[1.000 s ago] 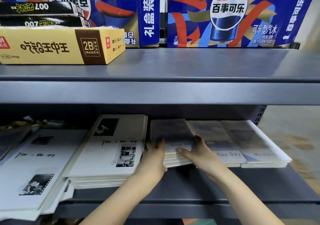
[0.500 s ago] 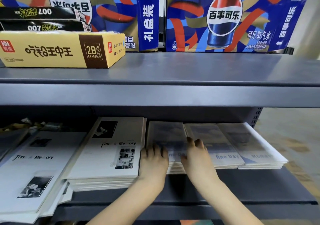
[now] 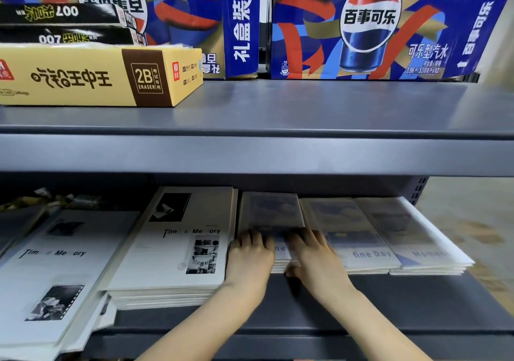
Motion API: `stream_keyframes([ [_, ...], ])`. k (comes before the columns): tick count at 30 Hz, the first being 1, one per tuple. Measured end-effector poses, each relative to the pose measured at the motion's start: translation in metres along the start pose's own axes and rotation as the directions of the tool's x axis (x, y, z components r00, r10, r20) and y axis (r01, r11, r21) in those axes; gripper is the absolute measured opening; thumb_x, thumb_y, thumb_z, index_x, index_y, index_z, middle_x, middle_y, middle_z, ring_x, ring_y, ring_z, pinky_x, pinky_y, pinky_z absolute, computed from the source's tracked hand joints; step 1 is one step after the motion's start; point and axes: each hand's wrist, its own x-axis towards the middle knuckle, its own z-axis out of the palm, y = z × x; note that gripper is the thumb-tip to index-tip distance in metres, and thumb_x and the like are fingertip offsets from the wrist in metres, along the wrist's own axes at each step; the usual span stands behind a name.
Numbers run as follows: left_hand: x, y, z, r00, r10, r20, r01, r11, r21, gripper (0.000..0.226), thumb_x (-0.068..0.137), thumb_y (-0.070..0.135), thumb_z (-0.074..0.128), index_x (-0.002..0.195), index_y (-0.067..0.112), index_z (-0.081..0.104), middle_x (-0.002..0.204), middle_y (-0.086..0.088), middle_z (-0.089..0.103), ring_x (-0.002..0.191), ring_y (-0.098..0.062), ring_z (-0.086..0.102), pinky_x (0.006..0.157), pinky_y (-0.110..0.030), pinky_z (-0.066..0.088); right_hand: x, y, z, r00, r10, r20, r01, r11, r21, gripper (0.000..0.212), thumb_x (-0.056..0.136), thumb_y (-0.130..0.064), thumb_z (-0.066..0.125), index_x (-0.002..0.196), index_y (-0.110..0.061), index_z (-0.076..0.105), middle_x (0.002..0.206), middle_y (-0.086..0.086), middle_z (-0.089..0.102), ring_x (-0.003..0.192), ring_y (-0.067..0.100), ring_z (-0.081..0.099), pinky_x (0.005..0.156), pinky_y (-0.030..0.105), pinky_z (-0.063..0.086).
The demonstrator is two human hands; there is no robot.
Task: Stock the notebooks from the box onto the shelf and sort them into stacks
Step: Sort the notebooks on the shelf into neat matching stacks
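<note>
Three low stacks of small blue-covered notebooks lie side by side on the lower shelf (image 3: 417,313). My hands are on the leftmost blue stack (image 3: 271,213). My left hand (image 3: 250,259) rests with fingers flat on its top near the left front corner. My right hand (image 3: 315,257) has its fingers on top and its thumb tucked against the stack's front edge. The "fine Day" stack (image 3: 358,238) and the third blue stack (image 3: 417,235) lie to the right. Left of my hands sit two larger white "Time & Memory" stacks (image 3: 183,238) (image 3: 52,271). The box is out of view.
The upper shelf (image 3: 278,116) juts out above the notebooks. It carries a yellow eraser carton (image 3: 91,77), black cartons (image 3: 61,24) and blue cola cases (image 3: 370,24). Bare shelf runs in front of the blue stacks. Floor shows at the right (image 3: 478,221).
Both hands have slid forward onto the leftmost blue stack and moved closer together. The stack has shifted back, deeper into the shelf, and sits straighter beside its neighbour.
</note>
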Motion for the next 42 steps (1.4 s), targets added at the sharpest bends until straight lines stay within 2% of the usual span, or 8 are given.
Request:
stream_keyframes([
  [5, 0.005, 0.002, -0.001, 1.000, 0.000, 0.006, 0.000, 1.000, 0.004, 0.050, 0.087, 0.000, 0.047, 0.135, 0.006, 0.035, 0.131, -0.022, 0.043, 0.122, -0.035, 0.040, 0.087, -0.038, 0.043, 0.005, 0.005, -0.005, 0.999, -0.001, 0.034, -0.001, 0.999, 0.041, 0.074, 0.070, -0.031, 0.074, 0.136, -0.028, 0.040, 0.136, -0.006, 0.040, 0.127, 0.021, 0.035, 0.093, 0.031, 0.039],
  [13, 0.007, -0.001, 0.004, 0.999, 0.049, -0.023, -0.050, 0.999, -0.023, 0.062, 0.093, 0.041, 0.048, 0.144, 0.014, 0.026, 0.136, -0.017, 0.042, 0.124, -0.032, 0.039, 0.084, -0.036, 0.043, 0.017, 0.027, -0.018, 0.981, -0.090, 0.172, 0.054, 0.978, 0.202, 0.077, 0.073, -0.040, 0.073, 0.140, -0.026, 0.038, 0.142, -0.005, 0.038, 0.130, 0.018, 0.036, 0.105, 0.029, 0.034],
  [19, 0.006, 0.010, 0.005, 0.997, -0.069, -0.024, 0.068, 0.996, -0.050, 0.060, 0.093, 0.028, 0.052, 0.144, 0.010, 0.025, 0.143, -0.017, 0.033, 0.133, -0.033, 0.029, 0.100, -0.041, 0.036, 0.006, 0.032, -0.012, 0.991, -0.104, 0.084, 0.080, 0.965, 0.251, 0.073, 0.077, -0.050, 0.067, 0.139, -0.023, 0.040, 0.144, -0.005, 0.040, 0.131, 0.017, 0.038, 0.104, 0.024, 0.031],
  [21, 0.005, 0.024, 0.009, 0.994, -0.083, -0.070, 0.077, 0.994, -0.074, 0.062, 0.085, 0.018, 0.060, 0.139, 0.003, 0.034, 0.140, -0.021, 0.037, 0.132, -0.035, 0.033, 0.105, -0.044, 0.033, 0.000, 0.040, -0.014, 0.993, -0.092, 0.079, 0.067, 0.958, 0.279, 0.078, 0.073, -0.066, 0.058, 0.137, -0.023, 0.043, 0.139, -0.004, 0.044, 0.128, 0.018, 0.041, 0.103, 0.025, 0.033],
  [23, 0.007, 0.040, 0.012, 0.983, 0.001, -0.185, -0.022, 0.993, -0.114, 0.062, 0.061, 0.027, 0.078, 0.116, 0.006, 0.060, 0.114, -0.015, 0.061, 0.107, -0.032, 0.056, 0.087, -0.040, 0.049, -0.007, 0.052, -0.016, 0.995, -0.090, 0.054, 0.075, 0.970, 0.231, 0.084, 0.067, -0.076, 0.048, 0.135, -0.025, 0.045, 0.136, -0.004, 0.046, 0.126, 0.020, 0.042, 0.103, 0.028, 0.033],
  [27, 0.014, 0.072, 0.009, 0.934, 0.119, -0.338, -0.202, 0.954, -0.222, 0.056, 0.043, 0.038, 0.083, 0.093, 0.019, 0.068, 0.088, 0.001, 0.065, 0.074, -0.020, 0.065, 0.060, -0.027, 0.053, -0.024, 0.080, -0.020, 0.998, -0.056, 0.019, 0.053, 0.990, 0.130, 0.070, 0.076, -0.060, 0.061, 0.136, -0.026, 0.044, 0.138, -0.005, 0.044, 0.128, 0.021, 0.039, 0.103, 0.028, 0.029],
  [34, 0.026, 0.114, 0.012, 0.924, 0.190, -0.332, -0.261, 0.948, -0.183, 0.060, 0.042, 0.056, 0.083, 0.091, 0.023, 0.071, 0.093, 0.004, 0.070, 0.088, -0.017, 0.067, 0.076, -0.032, 0.052, -0.048, 0.131, -0.026, 0.997, 0.074, 0.016, -0.074, 0.997, -0.016, 0.077, 0.070, -0.054, 0.069, 0.135, -0.019, 0.046, 0.139, 0.008, 0.044, 0.127, 0.033, 0.042, 0.105, 0.038, 0.034],
  [42, 0.029, 0.116, 0.018, 0.944, 0.090, -0.317, -0.154, 0.971, -0.182, 0.058, 0.030, 0.023, 0.092, 0.083, 0.015, 0.070, 0.099, -0.007, 0.072, 0.093, -0.021, 0.069, 0.078, -0.040, 0.054, -0.054, 0.155, -0.021, 0.990, 0.013, -0.140, -0.027, 0.994, -0.103, 0.069, 0.049, -0.045, 0.087, 0.108, -0.016, 0.066, 0.109, 0.009, 0.068, 0.100, 0.031, 0.066, 0.076, 0.038, 0.055],
])
